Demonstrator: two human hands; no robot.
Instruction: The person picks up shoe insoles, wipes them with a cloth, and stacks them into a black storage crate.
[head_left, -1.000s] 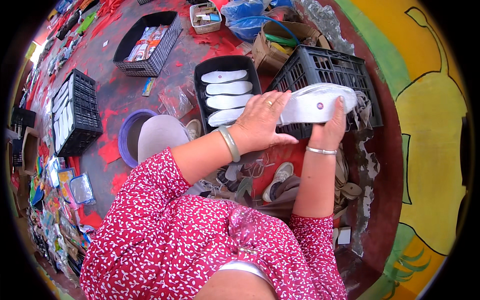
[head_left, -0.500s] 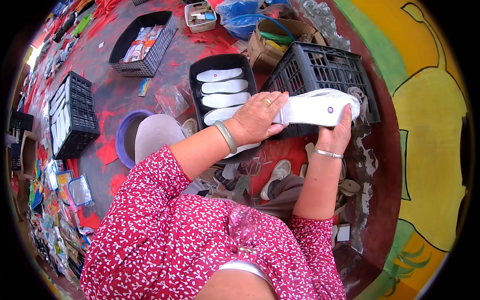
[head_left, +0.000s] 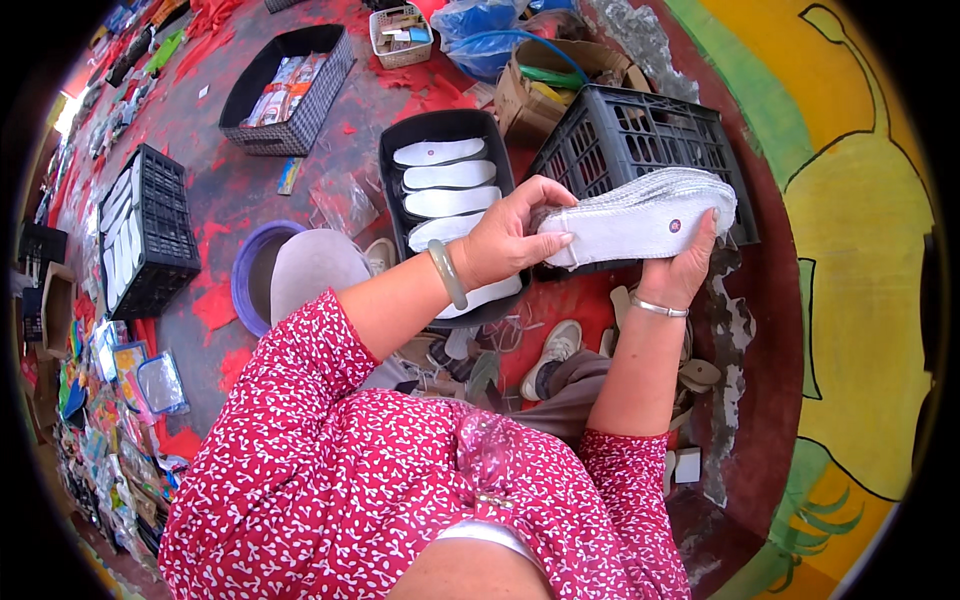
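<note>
Between my two hands is a stack of white shoe insoles (head_left: 630, 222), held level over the grey plastic crate (head_left: 640, 130). My right hand (head_left: 682, 260) grips the stack's right part from below, its thumb on the top insole near a small round mark. At the left end, my left hand (head_left: 510, 230) pinches the stack between thumb and fingers. Just left of it, a black bin (head_left: 395, 140) contains several white insoles (head_left: 450, 202) lying in a row. My left forearm covers part of that bin.
A purple basin (head_left: 246, 275) stands left of my knee, and a black crate of insoles (head_left: 170, 235) farther left. Beyond are a checkered box (head_left: 300, 130), a small white basket (head_left: 402, 50) and a cardboard box (head_left: 525, 110). A painted wall (head_left: 850, 280) rises on the right.
My left hand has shifted down and left to the stack's end, its thumb now on top. The stack looks fuller and has moved slightly right with my right hand.
</note>
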